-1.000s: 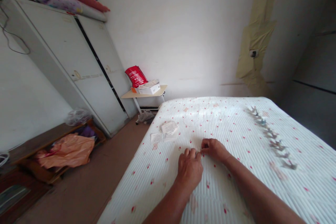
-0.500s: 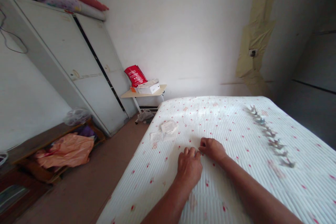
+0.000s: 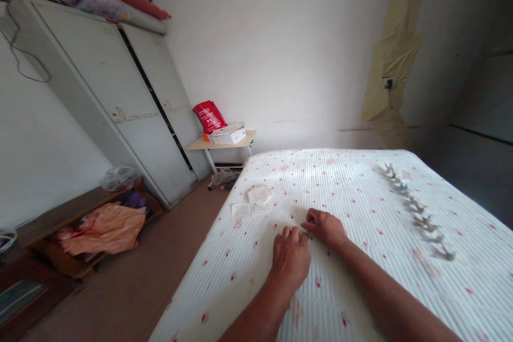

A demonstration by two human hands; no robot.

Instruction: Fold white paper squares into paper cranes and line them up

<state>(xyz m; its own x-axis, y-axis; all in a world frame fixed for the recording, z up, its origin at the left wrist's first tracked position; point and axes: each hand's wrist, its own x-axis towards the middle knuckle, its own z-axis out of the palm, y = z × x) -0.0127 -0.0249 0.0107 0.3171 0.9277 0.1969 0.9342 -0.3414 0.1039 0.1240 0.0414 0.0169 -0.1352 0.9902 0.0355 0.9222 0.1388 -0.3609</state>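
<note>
My left hand (image 3: 290, 259) and my right hand (image 3: 324, 228) rest side by side on a white ribbed quilted mattress (image 3: 340, 288) with small red dots. Their fingertips nearly meet near the middle of the bed. Any thin item between the fingers is too small to tell. Two or more small white paper slips (image 3: 252, 203) lie just beyond my left hand. Farther right, a long row of small dark-and-silver pieces (image 3: 412, 208) runs across the mattress, blurred and out of reach of both hands.
The mattress's left edge drops to a brown floor (image 3: 132, 272). Beyond it stand a tall white wardrobe (image 3: 100, 101), a wooden shelf holding an orange plastic bag (image 3: 104, 230), and a small table (image 3: 220, 143) with a red packet and white box against the wall.
The whole view has shifted slightly with my head. My hands stay almost in place, and the right hand has moved very slightly.
</note>
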